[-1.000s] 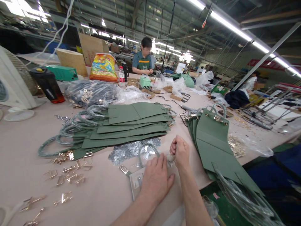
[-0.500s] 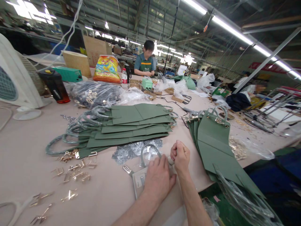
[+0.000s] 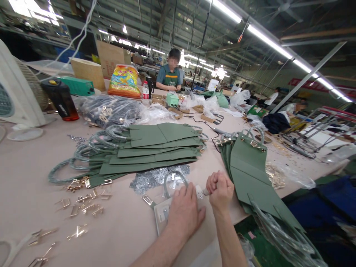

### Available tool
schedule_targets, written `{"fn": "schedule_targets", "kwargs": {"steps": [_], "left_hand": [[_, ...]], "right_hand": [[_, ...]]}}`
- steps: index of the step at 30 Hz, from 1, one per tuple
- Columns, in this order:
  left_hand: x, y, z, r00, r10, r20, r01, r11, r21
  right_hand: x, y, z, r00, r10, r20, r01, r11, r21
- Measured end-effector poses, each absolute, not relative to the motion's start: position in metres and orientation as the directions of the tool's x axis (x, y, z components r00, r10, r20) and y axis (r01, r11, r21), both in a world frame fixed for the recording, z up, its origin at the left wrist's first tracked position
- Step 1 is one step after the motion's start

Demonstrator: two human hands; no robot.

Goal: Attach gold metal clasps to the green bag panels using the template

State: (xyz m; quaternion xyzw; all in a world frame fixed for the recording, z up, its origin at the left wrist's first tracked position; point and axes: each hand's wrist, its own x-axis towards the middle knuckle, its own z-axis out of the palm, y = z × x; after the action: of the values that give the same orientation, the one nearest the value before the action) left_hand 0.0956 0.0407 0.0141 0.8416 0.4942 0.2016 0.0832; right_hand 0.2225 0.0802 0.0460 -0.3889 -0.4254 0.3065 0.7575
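Observation:
My left hand (image 3: 185,207) lies palm down, fingers extended, on a beige bag panel (image 3: 160,215) in front of me. A looped grey-green handle (image 3: 166,185) wrapped in clear film rises from the panel's far edge. At its left corner is a strap with a gold rectangular buckle (image 3: 148,200). My right hand (image 3: 221,189) is a closed fist just right of the panel. From the fist a short pale rounded end (image 3: 205,191) sticks out toward the left hand; the rest of it is hidden. Flat silver metal plates (image 3: 144,180) lie heaped behind the panel.
Stacked green bag panels (image 3: 150,152) with wrapped handles lie at the back left. More green panels (image 3: 247,167) hang over the table edge at right. Gold buckles (image 3: 83,207) are scattered at left. A black tumbler (image 3: 61,100) stands near a fan. Across the table a person (image 3: 169,74) works.
My right fist has shifted right, away from the left hand, and more of the pale end shows. The left hand stays on the panel. The view has swung slightly to the right.

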Motion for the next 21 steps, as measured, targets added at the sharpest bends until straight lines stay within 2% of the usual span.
{"fn": "schedule_targets", "kwargs": {"steps": [3,8,14,18,21], "left_hand": [[0.095,0.04,0.014,0.43,0.864,0.261,0.799,-0.499,0.334],[0.095,0.04,0.012,0.434,0.861,0.266,0.798,-0.504,0.331],[0.092,0.04,0.015,0.446,0.866,0.225,0.782,-0.499,0.374],[0.063,0.047,0.036,0.578,0.807,0.121,0.674,-0.556,0.487],[0.035,0.058,0.052,0.602,0.791,0.111,0.588,-0.533,0.609]], "right_hand": [[0.225,0.08,0.052,0.498,0.716,0.489,-0.121,0.616,-0.779],[0.224,0.086,0.022,0.445,0.842,0.306,-0.09,0.381,-0.92],[0.228,0.071,0.01,0.584,0.754,0.299,-0.2,0.491,-0.848],[0.227,0.065,0.009,0.598,0.735,0.319,-0.203,0.524,-0.827],[0.227,0.066,0.005,0.599,0.739,0.309,-0.217,0.521,-0.825]]}}
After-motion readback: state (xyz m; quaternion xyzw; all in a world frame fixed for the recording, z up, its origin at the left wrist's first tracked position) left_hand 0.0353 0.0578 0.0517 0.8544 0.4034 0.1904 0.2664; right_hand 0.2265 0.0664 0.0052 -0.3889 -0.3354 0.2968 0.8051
